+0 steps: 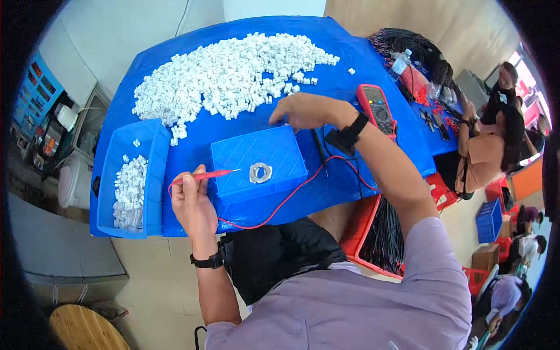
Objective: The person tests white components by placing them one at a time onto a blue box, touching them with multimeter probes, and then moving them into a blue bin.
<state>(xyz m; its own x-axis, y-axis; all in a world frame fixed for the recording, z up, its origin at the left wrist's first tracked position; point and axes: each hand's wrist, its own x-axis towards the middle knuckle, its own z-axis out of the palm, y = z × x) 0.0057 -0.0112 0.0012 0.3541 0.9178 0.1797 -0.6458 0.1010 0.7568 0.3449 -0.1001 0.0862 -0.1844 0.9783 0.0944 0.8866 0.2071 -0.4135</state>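
My left hand [192, 204] is closed around a red multimeter probe [213, 174], its metal tip pointing right over a blue plastic box [233, 151] that has a flat face up. On that face sits a silvery ring [260, 172]. Beyond the box, my right hand [303, 111] hovers by the near edge of a large heap of small white plastic pieces [233, 70]. Its fingers are curled downward and together; whether anything is between them is hidden. A black probe [319, 149] lies on the table beneath my right wrist. The red multimeter [376, 108] lies to the right.
An open blue bin [107, 192] with white pieces stands at the table's left. The red lead [274, 213] loops along the front. Black cable bundles [408, 44] and a plastic bottle [401, 62] lie at the back right. A red crate [356, 233] of cables stands below; people [487, 146] work at right.
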